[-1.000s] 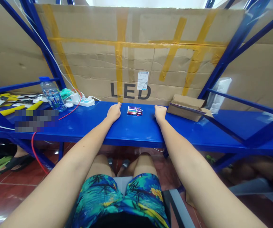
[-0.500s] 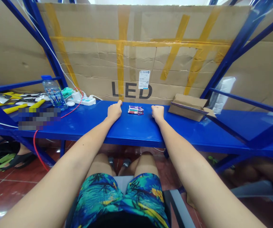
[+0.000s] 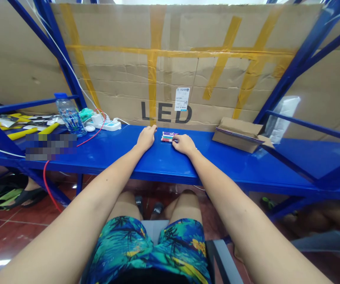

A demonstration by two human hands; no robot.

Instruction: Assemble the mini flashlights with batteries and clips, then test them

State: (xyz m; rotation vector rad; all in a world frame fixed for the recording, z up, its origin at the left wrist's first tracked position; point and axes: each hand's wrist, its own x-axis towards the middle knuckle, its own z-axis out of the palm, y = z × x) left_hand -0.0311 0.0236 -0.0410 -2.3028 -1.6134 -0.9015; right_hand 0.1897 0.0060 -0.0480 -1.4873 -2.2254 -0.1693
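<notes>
Several slim, shiny colored sticks point(image 3: 166, 137) lie side by side on the blue table point(image 3: 158, 165), in front of the big cardboard sheet. My right hand point(image 3: 184, 144) is at their right end, its curled fingers over the tips there; those tips are partly hidden under it. To the left of the sticks, my left hand point(image 3: 146, 138) rests on the table with its fingers folded in and nothing visible in them. A small gap of blue surface separates it from the sticks.
An open cardboard box point(image 3: 237, 134) stands right of my hands, beside a clear plastic package point(image 3: 283, 118). At left are a water bottle point(image 3: 71, 118), a power strip point(image 3: 109, 125), a red cable point(image 3: 91, 139) and yellow-handled tools point(image 3: 22, 133). Blue metal bars flank the table.
My right hand has moved left from beside the sticks onto their right end. My left hand stays left of them. The view has shifted slightly.
</notes>
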